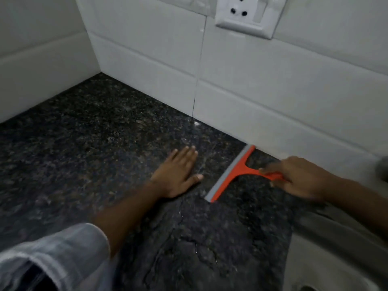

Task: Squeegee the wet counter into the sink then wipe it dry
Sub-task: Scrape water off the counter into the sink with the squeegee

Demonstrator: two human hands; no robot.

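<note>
An orange squeegee (pixel 237 171) with a grey rubber blade lies blade-down on the dark speckled granite counter (pixel 88 143), its far end touching the white tiled wall. My right hand (pixel 298 177) grips its orange handle. My left hand (pixel 178 175) rests flat on the counter just left of the blade, fingers spread. Wet streaks and water film show on the counter in front of the blade, toward me. The pale sink rim (pixel 336 238) appears at the lower right.
White tiled walls (pixel 273 91) meet in a corner at the back left. A white socket plate (pixel 249 13) sits on the wall above the squeegee. My striped sleeve (pixel 52 255) fills the lower left.
</note>
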